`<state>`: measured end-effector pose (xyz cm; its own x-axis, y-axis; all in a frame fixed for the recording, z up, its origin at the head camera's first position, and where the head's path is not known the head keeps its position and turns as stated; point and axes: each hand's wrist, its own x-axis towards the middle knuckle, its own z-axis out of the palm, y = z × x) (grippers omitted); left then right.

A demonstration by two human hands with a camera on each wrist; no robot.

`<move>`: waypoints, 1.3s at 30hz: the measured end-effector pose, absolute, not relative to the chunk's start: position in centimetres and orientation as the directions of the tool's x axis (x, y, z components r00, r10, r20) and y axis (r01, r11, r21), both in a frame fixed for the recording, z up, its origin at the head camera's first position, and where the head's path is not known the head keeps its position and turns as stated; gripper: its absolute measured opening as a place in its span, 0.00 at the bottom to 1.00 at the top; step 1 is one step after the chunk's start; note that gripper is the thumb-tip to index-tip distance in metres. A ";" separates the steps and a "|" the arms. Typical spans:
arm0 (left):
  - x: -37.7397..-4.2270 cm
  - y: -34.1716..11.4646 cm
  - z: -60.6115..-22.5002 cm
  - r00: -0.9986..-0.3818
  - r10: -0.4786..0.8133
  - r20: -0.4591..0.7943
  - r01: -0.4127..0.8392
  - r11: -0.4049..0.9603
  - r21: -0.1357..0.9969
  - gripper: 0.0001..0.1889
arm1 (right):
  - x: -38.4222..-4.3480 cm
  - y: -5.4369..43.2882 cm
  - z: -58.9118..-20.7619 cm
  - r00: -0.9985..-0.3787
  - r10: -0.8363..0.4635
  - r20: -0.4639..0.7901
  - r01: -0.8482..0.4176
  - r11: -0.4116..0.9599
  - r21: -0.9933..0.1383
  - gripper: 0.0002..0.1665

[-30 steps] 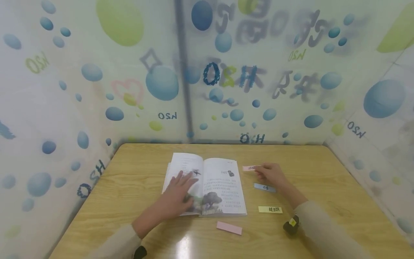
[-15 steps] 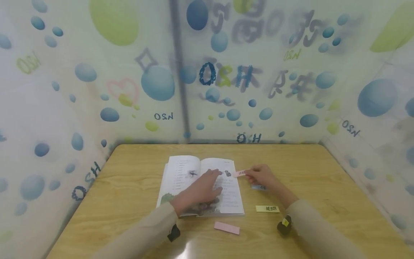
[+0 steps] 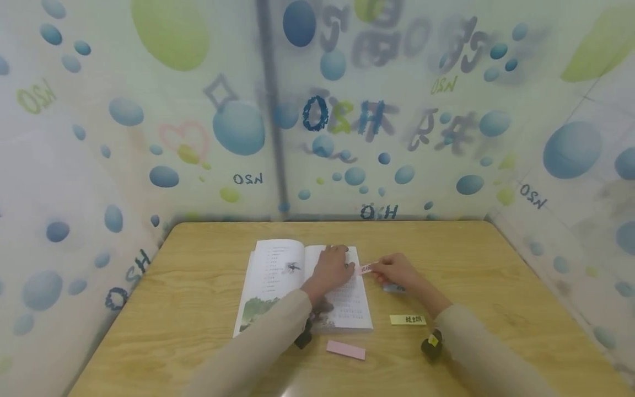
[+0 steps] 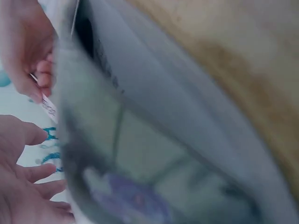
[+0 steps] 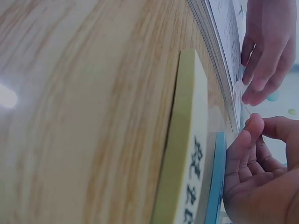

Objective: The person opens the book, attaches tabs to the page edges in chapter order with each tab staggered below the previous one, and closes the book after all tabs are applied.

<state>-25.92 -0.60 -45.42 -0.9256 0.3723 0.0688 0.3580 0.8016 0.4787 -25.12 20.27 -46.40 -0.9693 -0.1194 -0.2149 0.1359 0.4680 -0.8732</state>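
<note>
An open book (image 3: 270,275) lies on the table, with print and tree pictures on its pages. My left hand (image 3: 331,270) rests on its right page; in the left wrist view that hand's (image 4: 30,172) fingers are spread and slightly bent. Between thumb and fingers my right hand (image 3: 399,271) pinches a pink sticky note strip (image 3: 366,268) with handwriting. The strip's far end meets the page's right edge, close to my left fingertips. Under my right hand lies a blue sticky note pad (image 5: 216,177), partly hidden. Nearer sits a yellow sticky note pad (image 3: 408,320) with handwriting.
A plain pink sticky note pad (image 3: 345,349) lies in front of the book. The wooden table (image 3: 173,309) reaches back to a wall (image 3: 421,187) printed with bubbles, and side walls stand left and right.
My left hand has gone from the left page to the right page. My right hand has brought the pink sticky note strip leftward, from beside the book to the page's edge.
</note>
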 end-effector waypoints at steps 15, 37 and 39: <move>-26.9 0.1 -46.1 -0.940 0.341 0.029 0.329 0.878 0.348 0.25 | -25.1 20.0 -46.1 -0.968 -0.134 -0.210 0.118 0.497 -0.860 0.12; -25.1 -0.3 -44.6 -0.927 0.365 -0.083 0.317 0.884 0.345 0.33 | -25.4 20.4 -46.3 -0.962 -0.150 -0.227 0.118 0.521 -0.845 0.12; -24.8 -0.6 -44.5 -0.920 0.380 -0.091 0.332 0.883 0.331 0.34 | -25.4 20.5 -46.2 -0.961 -0.163 -0.223 0.110 0.516 -0.850 0.12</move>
<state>-24.81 -0.60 -44.48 -0.9203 0.3804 -0.0913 0.3324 0.8833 0.3305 -25.42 20.54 -46.21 -0.9611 -0.1629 -0.2231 0.1097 0.5160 -0.8495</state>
